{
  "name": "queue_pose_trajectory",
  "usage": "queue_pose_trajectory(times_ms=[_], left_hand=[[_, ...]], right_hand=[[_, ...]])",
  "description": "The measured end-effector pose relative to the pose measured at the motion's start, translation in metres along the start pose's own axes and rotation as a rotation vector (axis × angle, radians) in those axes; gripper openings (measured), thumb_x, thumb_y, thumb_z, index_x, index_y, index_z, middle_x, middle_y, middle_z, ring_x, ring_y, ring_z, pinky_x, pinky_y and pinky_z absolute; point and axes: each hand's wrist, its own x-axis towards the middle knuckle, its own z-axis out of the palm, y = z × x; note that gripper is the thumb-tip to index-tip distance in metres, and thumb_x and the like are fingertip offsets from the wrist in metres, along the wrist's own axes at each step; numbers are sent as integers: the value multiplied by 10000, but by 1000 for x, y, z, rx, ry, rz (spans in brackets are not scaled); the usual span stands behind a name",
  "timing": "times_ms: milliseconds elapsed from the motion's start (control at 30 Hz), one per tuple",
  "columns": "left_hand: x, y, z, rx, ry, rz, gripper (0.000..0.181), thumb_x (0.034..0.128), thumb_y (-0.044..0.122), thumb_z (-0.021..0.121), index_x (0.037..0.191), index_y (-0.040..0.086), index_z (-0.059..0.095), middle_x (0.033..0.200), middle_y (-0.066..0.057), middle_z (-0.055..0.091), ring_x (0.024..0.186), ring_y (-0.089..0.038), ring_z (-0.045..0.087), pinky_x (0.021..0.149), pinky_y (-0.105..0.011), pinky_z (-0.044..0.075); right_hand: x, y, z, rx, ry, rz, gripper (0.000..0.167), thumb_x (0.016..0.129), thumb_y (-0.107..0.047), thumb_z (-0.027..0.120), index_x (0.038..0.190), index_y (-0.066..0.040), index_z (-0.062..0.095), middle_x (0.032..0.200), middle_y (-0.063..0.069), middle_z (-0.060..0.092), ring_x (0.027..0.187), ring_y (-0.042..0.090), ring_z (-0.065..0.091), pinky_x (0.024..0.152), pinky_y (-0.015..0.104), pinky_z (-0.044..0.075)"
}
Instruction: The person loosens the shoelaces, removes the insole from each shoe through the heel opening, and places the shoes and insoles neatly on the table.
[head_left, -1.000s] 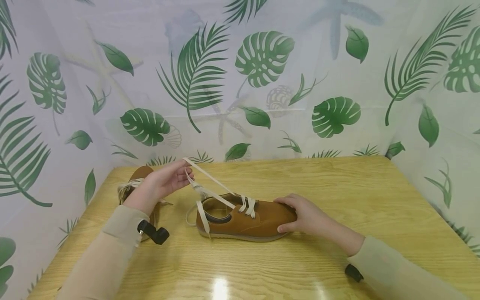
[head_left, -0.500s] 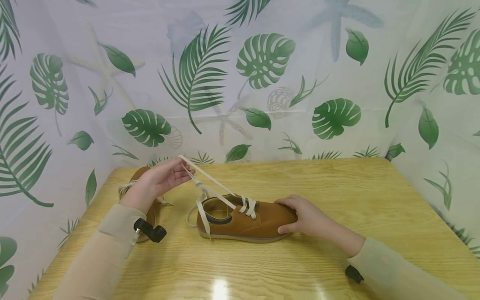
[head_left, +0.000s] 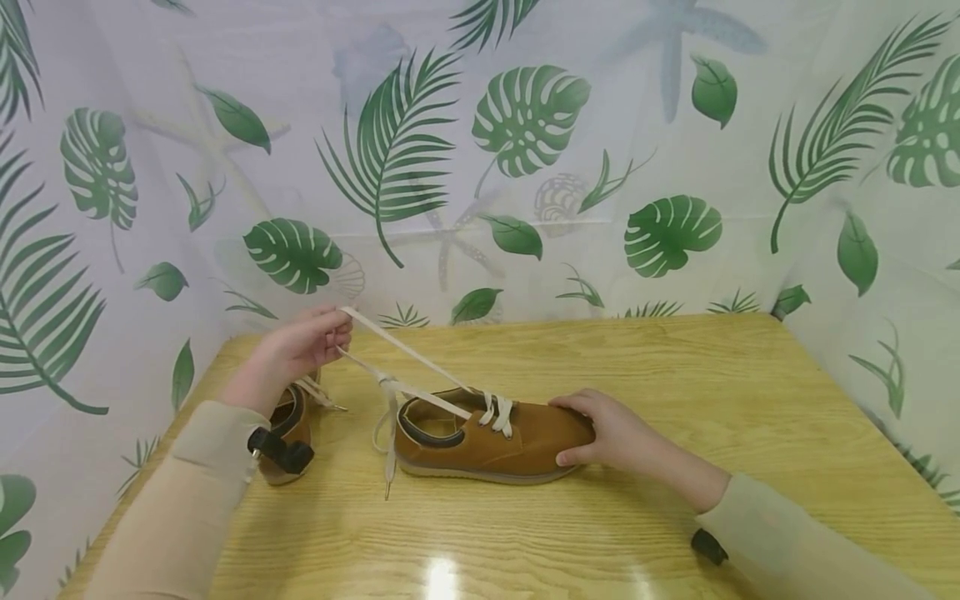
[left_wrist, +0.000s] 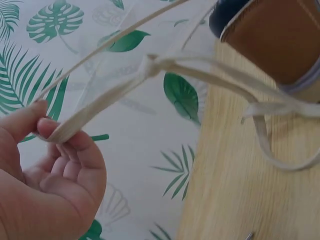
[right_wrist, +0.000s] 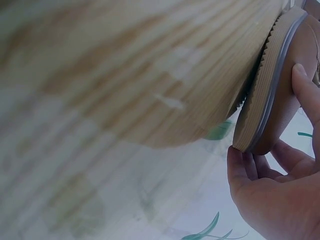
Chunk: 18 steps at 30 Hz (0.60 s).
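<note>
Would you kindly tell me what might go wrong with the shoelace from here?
The lace has a knot in it, which might tighten if the left hand pulls. If the right hand lost its hold, the brown shoe could slide across the table. Lowering the left hand might bump the other shoe close by.

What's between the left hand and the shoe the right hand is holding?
Two pale shoelace strands, one knotted, stretch from the left hand to the brown shoe, in the head view.
</note>
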Motion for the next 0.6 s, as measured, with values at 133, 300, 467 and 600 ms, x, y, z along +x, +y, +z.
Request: queue_pose_trajectory(times_ms=[133, 300, 467, 600], left_hand=[[-2, 8, -9, 211, -52, -40, 391, 1113, 69, 422, 815, 210, 632, 704, 82, 416, 623, -53, 369, 606, -186, 351], [-12, 19, -27, 484, -179, -72, 364, 1096, 72, 481, 756, 181, 551, 614, 93, 338, 564, -114, 249, 598, -279, 263], [-23, 27, -40, 611, -288, -115, 332, 1087, 111, 542, 757, 142, 523, 586, 95, 326, 559, -143, 207, 580, -308, 238], [-25, 29, -50, 577, -348, -94, 304, 1112, 111, 490, 826, 168, 575, 637, 84, 356, 587, -136, 261, 622, -350, 219]], right_hand=[[0, -1, 0, -5, 0, -5, 769, 855, -333, 913, 1476, -17, 586, 1418, 233, 619, 1290, 434, 606, 1072, 602, 513], [0, -1, 0, -6, 0, -9, 771, 853, -337, 914, 1473, -15, 587, 1408, 226, 625, 1280, 425, 613, 1068, 597, 516], [0, -1, 0, -6, 2, -6, 770, 850, -332, 916, 1472, -16, 589, 1411, 225, 623, 1286, 428, 610, 1074, 602, 510], [0, 0, 0, -8, 2, -8, 771, 852, -329, 915, 1473, -14, 587, 1415, 230, 620, 1291, 434, 607, 1076, 605, 510]])
